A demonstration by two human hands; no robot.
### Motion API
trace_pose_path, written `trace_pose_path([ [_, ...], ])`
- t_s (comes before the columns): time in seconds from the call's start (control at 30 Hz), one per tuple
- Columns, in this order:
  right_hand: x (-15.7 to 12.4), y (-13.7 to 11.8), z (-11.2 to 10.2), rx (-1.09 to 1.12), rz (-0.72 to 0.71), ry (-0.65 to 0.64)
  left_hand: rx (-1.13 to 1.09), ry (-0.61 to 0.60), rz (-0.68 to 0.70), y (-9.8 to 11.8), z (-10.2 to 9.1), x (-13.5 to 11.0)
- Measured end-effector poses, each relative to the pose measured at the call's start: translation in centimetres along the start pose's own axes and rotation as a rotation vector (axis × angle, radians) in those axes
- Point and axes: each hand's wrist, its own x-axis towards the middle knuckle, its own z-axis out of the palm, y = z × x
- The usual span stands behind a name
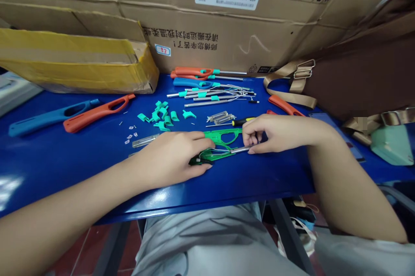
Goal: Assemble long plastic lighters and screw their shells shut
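Observation:
My left hand presses down on the near green lighter shell half, its fingers curled around the handle end, where a black part and white wires show. Between the thumb and fingers of my right hand is a thin metal tube, lying at the tip of that shell. White wires run from the tube back under my left fingers. Just behind lies a second green shell half with a finger loop. A yellow-and-black screwdriver lies beyond it. What sits under my left palm is hidden.
Teal trigger pieces, clear fuel tanks and wired metal tubes lie behind my hands. Orange and blue shells are at left. A yellow-taped box and a large carton stand behind; a strap lies right.

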Motion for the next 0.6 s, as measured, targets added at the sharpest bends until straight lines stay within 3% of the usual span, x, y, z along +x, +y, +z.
trace_pose_path([
  [0.3, -0.2, -0.1, -0.2, -0.035, 0.013, -0.005, 0.011, 0.013, -0.005, -0.4, 0.0, 0.0],
  [0.47, 0.5, -0.5, 0.3, -0.008, -0.075, 0.082, -0.018, 0.025, -0.001, -0.3, 0.0, 0.1],
  [0.6, 0.8, -0.7, 0.6, -0.006, -0.110, 0.062, -0.108, 0.046, 0.001, -0.4, -0.2, 0.2],
])
